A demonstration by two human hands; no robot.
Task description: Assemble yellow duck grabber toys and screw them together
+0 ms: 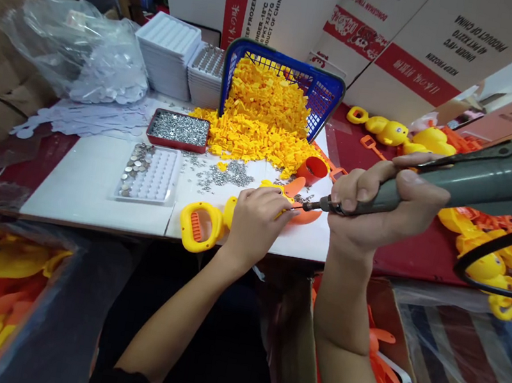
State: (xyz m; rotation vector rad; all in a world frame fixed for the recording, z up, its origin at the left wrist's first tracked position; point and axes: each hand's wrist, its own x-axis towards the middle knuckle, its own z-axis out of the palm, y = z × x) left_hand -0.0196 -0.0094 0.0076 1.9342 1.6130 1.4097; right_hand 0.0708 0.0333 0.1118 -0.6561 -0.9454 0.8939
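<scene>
My left hand (pixel 256 217) clamps its fingers on the yellow toy (pixel 202 225) at the table's (pixel 91 191) near edge. My right hand (pixel 381 201) grips the screwdriver (pixel 482 175). I judge the toy light, stiff, slick plastic, best held by its body.

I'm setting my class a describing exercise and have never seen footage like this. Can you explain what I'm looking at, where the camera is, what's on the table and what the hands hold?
There is no machine here. These are one person's two bare hands, filmed by a camera worn on the head, looking forward and down. The left hand presses on a yellow plastic toy with a loop handle on the white tabletop. The right hand grips a grey-green power screwdriver, its tip at the toy. Behind lie a tipped blue plastic basket spilling small yellow plastic pieces, a red tray of silver screws and a clear tray of round metal discs.
</scene>
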